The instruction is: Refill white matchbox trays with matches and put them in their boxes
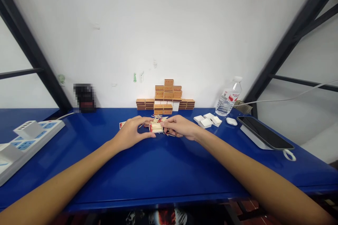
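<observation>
My left hand (130, 132) grips a small white matchbox tray (156, 129) between thumb and fingers, low over the blue table. Red-tipped matches lie side by side in the tray. At the tray's right end, my right hand (182, 126) is closed, thumb and fingertips pinched on matches; its curled lower fingers are partly hidden. Just behind the tray is a heap of loose matches (158, 117), some sticking out under both hands. Another tray with red match heads (121, 124) shows partly behind my left hand.
Orange matchboxes (168, 95) stand stacked against the wall. Several white trays (206, 121), an earbud case (231, 121), a water bottle (229, 96) and a phone (264, 132) are on the right. A power strip (34, 144) and a pixelated dark object (85, 97) are on the left.
</observation>
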`<state>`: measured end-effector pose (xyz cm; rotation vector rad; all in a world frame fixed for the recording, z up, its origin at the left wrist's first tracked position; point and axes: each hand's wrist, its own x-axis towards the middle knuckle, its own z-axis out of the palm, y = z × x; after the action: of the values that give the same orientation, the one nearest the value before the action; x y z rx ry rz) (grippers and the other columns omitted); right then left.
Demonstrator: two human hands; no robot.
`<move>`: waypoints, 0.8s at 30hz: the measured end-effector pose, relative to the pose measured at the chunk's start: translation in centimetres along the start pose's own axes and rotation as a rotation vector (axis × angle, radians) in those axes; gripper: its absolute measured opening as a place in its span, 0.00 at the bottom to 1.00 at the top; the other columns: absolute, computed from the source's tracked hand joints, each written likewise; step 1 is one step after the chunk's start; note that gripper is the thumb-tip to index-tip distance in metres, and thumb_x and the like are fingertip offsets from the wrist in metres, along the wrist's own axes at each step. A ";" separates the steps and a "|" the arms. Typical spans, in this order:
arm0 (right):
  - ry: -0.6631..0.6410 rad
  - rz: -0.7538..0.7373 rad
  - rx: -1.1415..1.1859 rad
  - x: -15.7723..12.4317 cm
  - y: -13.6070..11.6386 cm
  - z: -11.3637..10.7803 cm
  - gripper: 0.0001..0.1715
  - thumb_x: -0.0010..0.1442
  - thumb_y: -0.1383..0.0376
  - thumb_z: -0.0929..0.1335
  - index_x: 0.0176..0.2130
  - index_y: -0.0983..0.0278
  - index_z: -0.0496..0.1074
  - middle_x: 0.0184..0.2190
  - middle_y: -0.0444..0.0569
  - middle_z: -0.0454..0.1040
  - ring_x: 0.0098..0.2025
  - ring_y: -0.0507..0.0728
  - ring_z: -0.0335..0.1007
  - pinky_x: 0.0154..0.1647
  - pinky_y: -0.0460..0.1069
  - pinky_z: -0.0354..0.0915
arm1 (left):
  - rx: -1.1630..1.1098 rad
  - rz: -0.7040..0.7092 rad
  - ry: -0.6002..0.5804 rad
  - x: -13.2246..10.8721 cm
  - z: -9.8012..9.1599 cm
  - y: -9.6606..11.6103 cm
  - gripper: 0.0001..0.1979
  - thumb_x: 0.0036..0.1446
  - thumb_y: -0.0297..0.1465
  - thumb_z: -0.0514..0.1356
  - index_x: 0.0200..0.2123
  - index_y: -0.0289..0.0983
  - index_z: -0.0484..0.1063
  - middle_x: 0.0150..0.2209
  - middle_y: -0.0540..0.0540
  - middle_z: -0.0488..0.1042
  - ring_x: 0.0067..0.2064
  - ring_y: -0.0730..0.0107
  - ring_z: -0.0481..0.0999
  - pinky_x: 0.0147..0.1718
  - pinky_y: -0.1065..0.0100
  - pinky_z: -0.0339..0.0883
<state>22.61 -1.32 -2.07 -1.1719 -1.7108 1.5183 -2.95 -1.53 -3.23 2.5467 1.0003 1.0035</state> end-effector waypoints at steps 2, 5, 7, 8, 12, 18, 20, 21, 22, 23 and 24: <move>0.014 -0.011 0.036 0.2 0.1 0.0 0.25 0.58 0.47 0.75 0.29 0.66 0.74 0.21 0.44 0.70 0.19 0.45 0.55 0.14 0.42 0.46 | 0.000 0.000 0.004 0.0 0.0 -0.1 0.29 0.55 0.47 0.71 0.56 0.43 0.75 0.49 0.44 0.81 0.48 0.59 0.81 0.51 0.57 0.73; 0.087 -0.022 0.043 0.7 0.2 -0.9 0.24 0.57 0.49 0.75 0.27 0.67 0.74 0.21 0.46 0.71 0.19 0.46 0.57 0.13 0.42 0.48 | 0.062 -0.017 0.010 0.2 -0.2 -0.4 0.28 0.57 0.48 0.69 0.56 0.42 0.75 0.53 0.43 0.80 0.52 0.58 0.79 0.54 0.56 0.72; 0.177 -0.044 0.026 1.0 0.5 -2.1 0.24 0.56 0.49 0.76 0.27 0.67 0.75 0.23 0.48 0.72 0.21 0.47 0.58 0.12 0.42 0.50 | 0.147 -0.027 0.025 0.4 -0.9 -1.0 0.27 0.60 0.49 0.67 0.56 0.41 0.74 0.52 0.43 0.80 0.52 0.57 0.79 0.54 0.56 0.71; 0.228 -0.063 0.011 1.2 0.7 -2.9 0.23 0.55 0.49 0.76 0.27 0.67 0.75 0.25 0.49 0.74 0.21 0.47 0.59 0.12 0.42 0.51 | 0.199 -0.033 0.027 0.5 -1.5 -1.4 0.26 0.61 0.49 0.65 0.56 0.41 0.74 0.50 0.42 0.81 0.51 0.57 0.79 0.54 0.56 0.71; 0.367 -0.122 -0.072 1.9 1.7 -5.7 0.23 0.55 0.49 0.76 0.30 0.67 0.75 0.28 0.50 0.76 0.22 0.47 0.61 0.14 0.41 0.55 | 0.429 -0.187 -0.078 0.9 -5.4 -3.8 0.23 0.64 0.51 0.59 0.43 0.38 0.81 0.41 0.41 0.82 0.41 0.56 0.79 0.42 0.61 0.69; 0.379 -0.140 -0.070 3.1 3.0 -6.2 0.21 0.56 0.51 0.76 0.31 0.67 0.75 0.30 0.50 0.76 0.22 0.47 0.64 0.14 0.41 0.57 | 0.417 -0.466 -0.292 0.8 -9.6 -6.7 0.32 0.44 0.61 0.67 0.39 0.40 0.83 0.35 0.43 0.82 0.34 0.58 0.79 0.29 0.68 0.63; 0.369 -0.159 -0.068 3.4 3.1 -5.7 0.21 0.56 0.51 0.76 0.32 0.66 0.75 0.31 0.50 0.77 0.22 0.48 0.65 0.13 0.41 0.58 | 0.345 -0.463 -0.388 0.7 -9.6 -6.8 0.31 0.41 0.59 0.68 0.38 0.41 0.84 0.35 0.45 0.82 0.33 0.61 0.78 0.29 0.69 0.63; 0.364 -0.176 -0.076 3.6 3.2 -5.5 0.20 0.56 0.51 0.76 0.33 0.66 0.76 0.31 0.50 0.77 0.23 0.48 0.66 0.13 0.41 0.59 | 0.322 -0.453 -0.419 0.7 -9.5 -6.6 0.30 0.40 0.58 0.69 0.38 0.42 0.84 0.35 0.46 0.82 0.33 0.62 0.78 0.30 0.69 0.64; 0.358 -0.195 -0.088 3.7 3.2 -5.2 0.20 0.56 0.51 0.76 0.34 0.66 0.76 0.30 0.49 0.77 0.23 0.48 0.66 0.13 0.41 0.59 | 0.310 -0.444 -0.436 0.7 -9.4 -6.5 0.30 0.40 0.58 0.69 0.39 0.42 0.84 0.35 0.46 0.82 0.33 0.62 0.78 0.30 0.70 0.64; 0.353 -0.216 -0.101 3.7 3.2 -5.0 0.20 0.56 0.52 0.76 0.34 0.66 0.76 0.30 0.49 0.76 0.23 0.48 0.66 0.13 0.41 0.60 | 0.307 -0.437 -0.445 0.8 -9.3 -6.3 0.29 0.39 0.57 0.70 0.38 0.42 0.84 0.35 0.46 0.82 0.34 0.62 0.78 0.30 0.70 0.64; 0.349 -0.234 -0.114 3.8 3.3 -4.8 0.20 0.56 0.52 0.76 0.35 0.66 0.76 0.29 0.48 0.76 0.23 0.49 0.66 0.13 0.42 0.60 | 0.306 -0.431 -0.452 0.8 -9.2 -6.2 0.29 0.39 0.57 0.70 0.38 0.42 0.84 0.35 0.46 0.82 0.34 0.62 0.78 0.30 0.70 0.64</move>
<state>25.81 4.21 -4.82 -1.1672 -1.6438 1.0215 -11.83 3.25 1.32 2.4397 1.5460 0.1578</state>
